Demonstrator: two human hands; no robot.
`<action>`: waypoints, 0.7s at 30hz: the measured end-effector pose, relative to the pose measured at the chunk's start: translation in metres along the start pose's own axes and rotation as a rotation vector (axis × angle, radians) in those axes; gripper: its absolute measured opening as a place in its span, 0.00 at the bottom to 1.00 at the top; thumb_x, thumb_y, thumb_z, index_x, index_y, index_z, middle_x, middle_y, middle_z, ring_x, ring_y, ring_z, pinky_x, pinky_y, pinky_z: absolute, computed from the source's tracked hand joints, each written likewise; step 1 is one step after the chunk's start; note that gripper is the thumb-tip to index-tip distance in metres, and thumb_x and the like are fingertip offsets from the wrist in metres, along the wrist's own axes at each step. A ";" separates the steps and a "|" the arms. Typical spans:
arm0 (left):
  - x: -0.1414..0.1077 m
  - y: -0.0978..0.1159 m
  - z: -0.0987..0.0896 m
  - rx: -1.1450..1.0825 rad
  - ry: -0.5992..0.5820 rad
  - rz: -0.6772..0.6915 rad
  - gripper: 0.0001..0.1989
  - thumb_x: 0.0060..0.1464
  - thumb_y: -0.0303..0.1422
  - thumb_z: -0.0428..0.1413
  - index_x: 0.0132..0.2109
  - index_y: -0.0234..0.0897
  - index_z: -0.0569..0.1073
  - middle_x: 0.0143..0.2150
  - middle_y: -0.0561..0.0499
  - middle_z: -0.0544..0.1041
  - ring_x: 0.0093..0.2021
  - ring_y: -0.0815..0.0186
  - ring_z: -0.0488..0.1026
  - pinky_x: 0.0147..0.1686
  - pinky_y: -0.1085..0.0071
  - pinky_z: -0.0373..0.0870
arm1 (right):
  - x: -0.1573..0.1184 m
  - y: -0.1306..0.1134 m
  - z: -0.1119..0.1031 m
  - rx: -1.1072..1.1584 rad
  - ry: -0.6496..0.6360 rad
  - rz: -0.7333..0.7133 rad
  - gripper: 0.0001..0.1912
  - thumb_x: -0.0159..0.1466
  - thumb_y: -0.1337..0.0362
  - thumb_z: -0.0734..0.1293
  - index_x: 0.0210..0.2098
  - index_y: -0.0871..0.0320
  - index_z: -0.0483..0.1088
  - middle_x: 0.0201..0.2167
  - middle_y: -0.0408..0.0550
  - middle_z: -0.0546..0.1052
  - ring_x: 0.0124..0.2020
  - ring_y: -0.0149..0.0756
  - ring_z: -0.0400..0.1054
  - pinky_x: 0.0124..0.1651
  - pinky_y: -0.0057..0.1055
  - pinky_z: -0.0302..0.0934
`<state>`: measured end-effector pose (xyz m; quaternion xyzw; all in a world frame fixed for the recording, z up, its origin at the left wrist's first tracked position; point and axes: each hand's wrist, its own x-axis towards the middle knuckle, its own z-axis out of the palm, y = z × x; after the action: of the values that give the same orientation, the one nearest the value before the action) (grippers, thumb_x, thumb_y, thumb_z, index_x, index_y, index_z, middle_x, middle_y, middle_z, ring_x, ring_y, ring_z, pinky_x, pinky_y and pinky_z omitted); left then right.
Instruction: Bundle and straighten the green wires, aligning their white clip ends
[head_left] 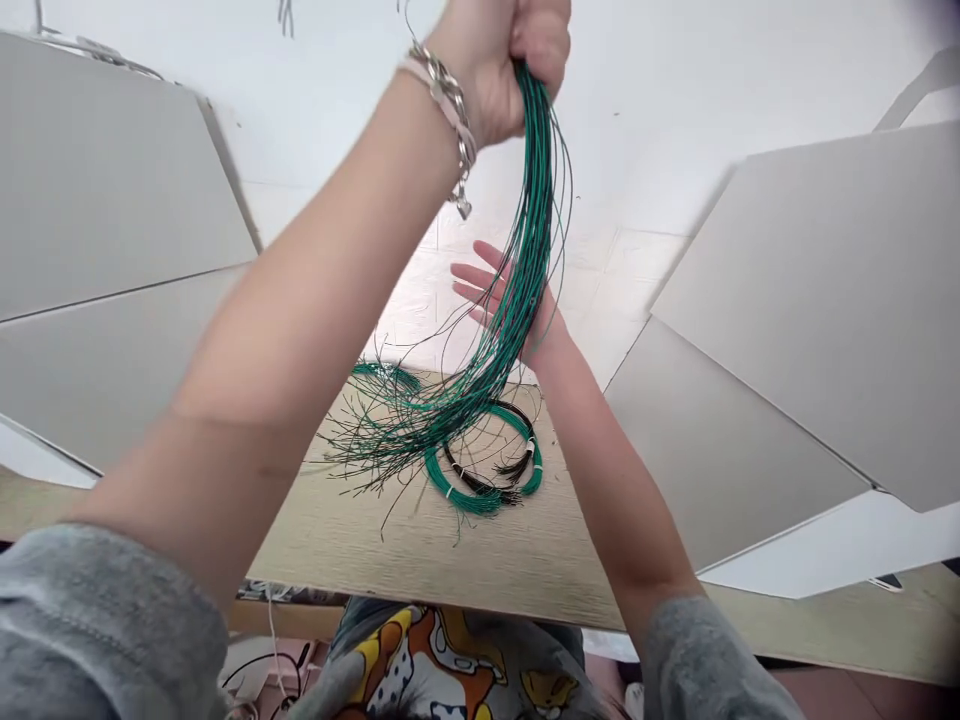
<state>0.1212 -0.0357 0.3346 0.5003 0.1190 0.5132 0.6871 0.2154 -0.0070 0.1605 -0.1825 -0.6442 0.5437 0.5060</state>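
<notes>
High up, my left hand [517, 60] is closed in a fist around one end of a bundle of green and black wires [534, 200]. The bundle hangs down and curves to the left, its loose ends fanned out above the table. My right hand [499, 290] is behind the middle of the bundle, fingers stretched out and spread, with the wires lying across its palm side. Below, coiled green wire [442, 485] and coiled black wire [517, 415], tied with white bands, lie on the wooden table [480, 560]. Another green wire bunch [386, 375] lies at the table's back.
Grey-white panels stand on both sides, a left panel [112, 180] and a right panel [832, 290]. A white wall [660, 80] rises behind. Below the table's front edge, at the left, a white cable [274, 630] hangs among clutter.
</notes>
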 end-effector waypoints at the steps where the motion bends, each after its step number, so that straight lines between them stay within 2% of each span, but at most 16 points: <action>1: 0.003 -0.004 -0.001 0.007 -0.065 0.047 0.25 0.66 0.34 0.34 0.24 0.28 0.62 0.14 0.63 0.42 0.11 0.85 0.39 0.16 0.88 0.34 | 0.001 -0.005 0.007 0.121 -0.021 0.002 0.31 0.60 0.38 0.51 0.53 0.49 0.61 0.40 0.46 0.74 0.45 0.39 0.68 0.45 0.38 0.62; 4: 0.011 -0.015 -0.010 0.142 -0.056 0.030 0.21 0.66 0.35 0.36 0.31 0.29 0.66 0.13 0.66 0.41 0.10 0.84 0.40 0.14 0.86 0.35 | 0.000 -0.012 0.011 0.346 -0.069 0.046 0.29 0.59 0.39 0.54 0.49 0.51 0.63 0.26 0.41 0.70 0.29 0.32 0.67 0.35 0.32 0.62; 6: 0.015 -0.019 -0.018 0.198 -0.033 0.042 0.19 0.66 0.35 0.37 0.35 0.30 0.67 0.13 0.66 0.42 0.11 0.83 0.40 0.13 0.85 0.36 | -0.006 -0.011 0.007 0.388 -0.079 0.091 0.25 0.60 0.41 0.56 0.47 0.52 0.64 0.19 0.36 0.63 0.19 0.27 0.59 0.27 0.28 0.58; 8: 0.017 -0.018 -0.026 0.229 -0.006 0.054 0.17 0.65 0.34 0.37 0.40 0.30 0.67 0.13 0.66 0.42 0.12 0.80 0.39 0.12 0.83 0.38 | -0.019 -0.005 0.003 0.380 -0.055 0.129 0.22 0.61 0.44 0.57 0.44 0.52 0.65 0.15 0.33 0.55 0.14 0.25 0.50 0.22 0.25 0.52; 11: 0.017 -0.010 -0.036 0.279 0.055 0.068 0.17 0.65 0.34 0.37 0.51 0.31 0.64 0.12 0.65 0.43 0.16 0.73 0.36 0.11 0.79 0.42 | -0.050 0.008 -0.004 0.296 0.033 0.165 0.15 0.60 0.50 0.63 0.40 0.52 0.65 0.15 0.31 0.47 0.13 0.23 0.40 0.19 0.24 0.45; 13: 0.016 -0.004 -0.041 0.322 0.091 0.084 0.17 0.65 0.34 0.37 0.53 0.32 0.62 0.12 0.64 0.43 0.19 0.70 0.35 0.12 0.75 0.42 | -0.073 0.017 -0.012 0.206 0.107 0.187 0.13 0.57 0.58 0.67 0.40 0.52 0.65 0.15 0.31 0.46 0.14 0.23 0.38 0.19 0.24 0.43; 17: 0.020 -0.002 -0.052 0.380 0.159 0.086 0.15 0.64 0.34 0.38 0.51 0.33 0.62 0.12 0.63 0.43 0.23 0.66 0.33 0.16 0.71 0.40 | -0.106 0.029 -0.031 0.063 0.199 0.229 0.13 0.57 0.59 0.67 0.41 0.55 0.67 0.17 0.32 0.48 0.16 0.24 0.42 0.21 0.26 0.48; 21: 0.034 -0.004 -0.073 0.280 0.227 0.124 0.12 0.65 0.33 0.37 0.50 0.36 0.60 0.12 0.62 0.42 0.27 0.64 0.32 0.19 0.68 0.38 | -0.127 0.035 -0.037 0.015 0.242 0.282 0.13 0.56 0.62 0.66 0.41 0.57 0.68 0.17 0.35 0.55 0.20 0.26 0.51 0.30 0.30 0.56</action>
<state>0.0891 0.0332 0.3089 0.5362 0.2350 0.5862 0.5601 0.2893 -0.0757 0.0682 -0.3314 -0.5426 0.5880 0.5001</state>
